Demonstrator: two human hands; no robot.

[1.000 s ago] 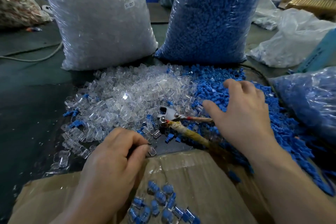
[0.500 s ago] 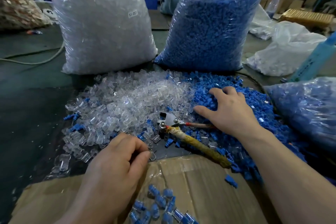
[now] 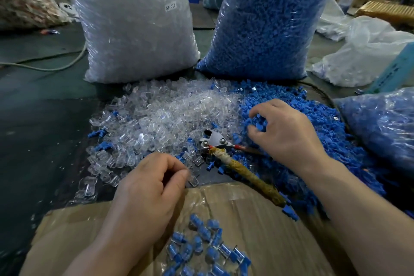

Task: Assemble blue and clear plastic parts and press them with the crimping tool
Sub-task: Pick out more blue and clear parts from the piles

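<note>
A heap of clear plastic parts (image 3: 170, 116) lies on the table, with a heap of blue parts (image 3: 318, 119) to its right. Between them rests the crimping tool (image 3: 215, 140), its wrapped handle (image 3: 248, 178) pointing toward me; neither hand touches it. My left hand (image 3: 150, 188) hovers at the near edge of the clear heap, thumb and forefinger pinching a clear part (image 3: 193, 181). My right hand (image 3: 284, 134) lies on the blue heap just right of the tool's head, fingers curled round some blue parts. Several assembled blue-and-clear pieces (image 3: 206, 246) lie on the cardboard (image 3: 280, 231) in front of me.
A tall bag of clear parts (image 3: 134, 20) and a tall bag of blue parts (image 3: 266, 27) stand behind the heaps. Another bag of blue pieces (image 3: 385, 123) lies at the right. White plastic bags (image 3: 363, 51) sit at the back right, and a cable (image 3: 44, 67) crosses the dark table at the left.
My right hand went from flat and spread above the blue heap to down on it, fingers now curled into the blue parts. My left hand stayed in place, still pinching.
</note>
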